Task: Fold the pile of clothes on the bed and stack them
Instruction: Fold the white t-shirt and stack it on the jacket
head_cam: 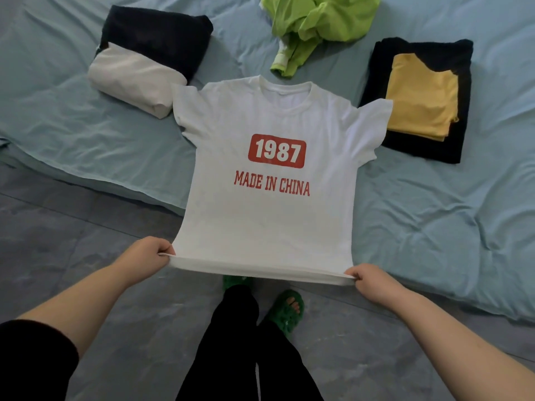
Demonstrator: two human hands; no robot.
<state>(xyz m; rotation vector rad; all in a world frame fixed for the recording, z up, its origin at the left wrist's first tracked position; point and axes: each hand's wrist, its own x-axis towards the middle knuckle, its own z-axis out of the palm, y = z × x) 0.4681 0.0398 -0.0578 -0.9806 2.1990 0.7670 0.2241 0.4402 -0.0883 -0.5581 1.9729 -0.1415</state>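
I'm spreading the white T-shirt (pixel 269 221) out for folding. My left hand (pixel 147 256) and right hand (pixel 373 280) each pinch a hem corner, holding it taut past the bed (pixel 101 134) edge at centre frame. Next I'd likely lay the hem down and fold the sleeves in. It lies smooth, print up, with red "1987" lettering. A crumpled green top (pixel 318 24) waits at upper middle.

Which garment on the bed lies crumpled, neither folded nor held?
The lime-green garment at the far side. The left stack and right stack are folded; the printed white T-shirt is spread out, hem gripped by left hand and right hand.
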